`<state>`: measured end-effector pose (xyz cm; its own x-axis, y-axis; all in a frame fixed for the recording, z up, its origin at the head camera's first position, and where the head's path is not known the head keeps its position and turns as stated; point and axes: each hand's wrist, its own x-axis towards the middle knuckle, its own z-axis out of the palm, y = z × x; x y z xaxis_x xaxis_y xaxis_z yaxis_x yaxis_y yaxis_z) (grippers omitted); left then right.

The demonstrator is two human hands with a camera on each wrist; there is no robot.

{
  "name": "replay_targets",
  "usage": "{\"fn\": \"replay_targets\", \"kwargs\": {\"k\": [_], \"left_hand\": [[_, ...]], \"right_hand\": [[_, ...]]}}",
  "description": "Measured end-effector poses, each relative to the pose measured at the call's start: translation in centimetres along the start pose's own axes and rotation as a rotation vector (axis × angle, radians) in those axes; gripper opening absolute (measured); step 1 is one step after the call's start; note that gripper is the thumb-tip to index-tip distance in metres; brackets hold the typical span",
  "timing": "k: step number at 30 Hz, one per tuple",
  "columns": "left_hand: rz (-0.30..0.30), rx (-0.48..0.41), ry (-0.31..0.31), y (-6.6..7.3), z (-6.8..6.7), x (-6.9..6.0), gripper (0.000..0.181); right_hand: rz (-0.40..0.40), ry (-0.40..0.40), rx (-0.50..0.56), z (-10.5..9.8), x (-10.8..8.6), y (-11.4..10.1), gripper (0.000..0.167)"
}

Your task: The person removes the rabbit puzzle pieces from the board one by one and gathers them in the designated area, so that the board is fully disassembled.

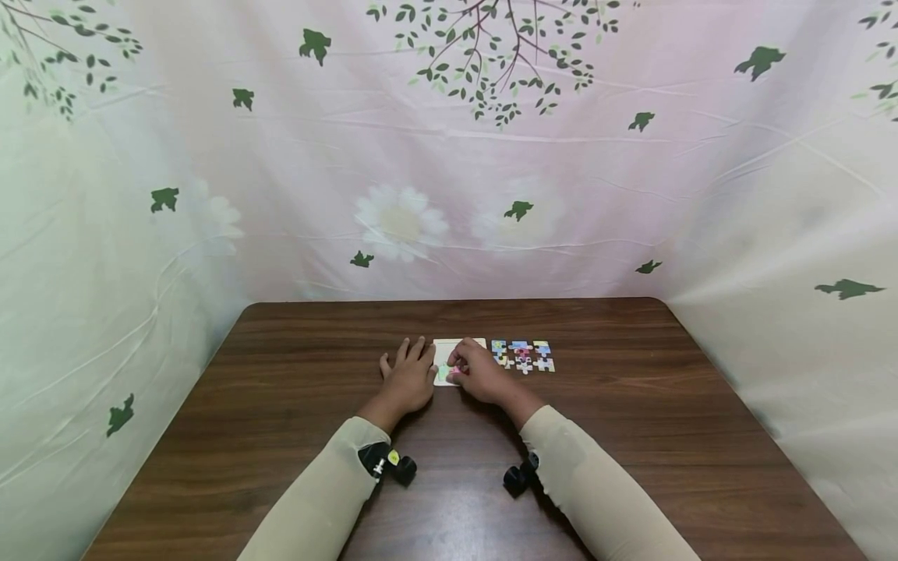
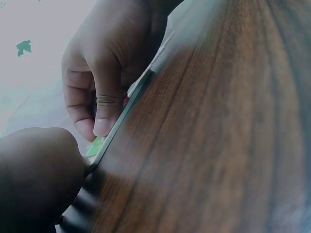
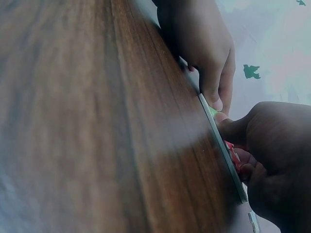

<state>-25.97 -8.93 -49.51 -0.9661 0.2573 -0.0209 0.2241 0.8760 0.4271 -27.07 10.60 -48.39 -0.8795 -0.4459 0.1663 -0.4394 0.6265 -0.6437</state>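
Note:
A white puzzle board [image 1: 443, 351] lies flat on the table between the two hands. My left hand [image 1: 410, 380] rests at the board's left side, fingers spread, with its thumb touching the board's edge. Over the board, my right hand [image 1: 482, 374] pinches a red-pink puzzle piece [image 3: 233, 155] between thumb and curled fingers, low against the surface. A green puzzle piece [image 1: 443, 374] lies on the board's near left part, close to both thumbs. The right fingers partly hide the red-pink piece, so its exact fit cannot be told.
Several loose jigsaw pieces [image 1: 520, 345] lie in rows just right of the board. The brown wooden table [image 1: 316, 351] ends at a back edge beyond them. A printed cloth [image 1: 449, 179] hangs behind and at both sides. Each sleeve carries a black wrist camera [image 1: 519, 477].

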Motion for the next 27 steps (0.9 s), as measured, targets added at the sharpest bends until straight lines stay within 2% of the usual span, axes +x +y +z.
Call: {"fn": "replay_targets", "kwargs": {"k": [8,18,27], "left_hand": [[-0.001,-0.004,-0.005,0.17,-0.20,-0.06,0.056],[0.002,0.043,0.012,0.47,-0.55,-0.47,0.055],[0.010,0.041,0.018,0.30,-0.40,-0.35,0.055]], "right_hand": [[-0.001,0.013,-0.016,-0.05,-0.04,-0.52,0.010],[0.017,-0.031,-0.079,-0.15,0.12,-0.69,0.009],[-0.009,-0.019,-0.096,-0.10,0.15,-0.89,0.010]]}}
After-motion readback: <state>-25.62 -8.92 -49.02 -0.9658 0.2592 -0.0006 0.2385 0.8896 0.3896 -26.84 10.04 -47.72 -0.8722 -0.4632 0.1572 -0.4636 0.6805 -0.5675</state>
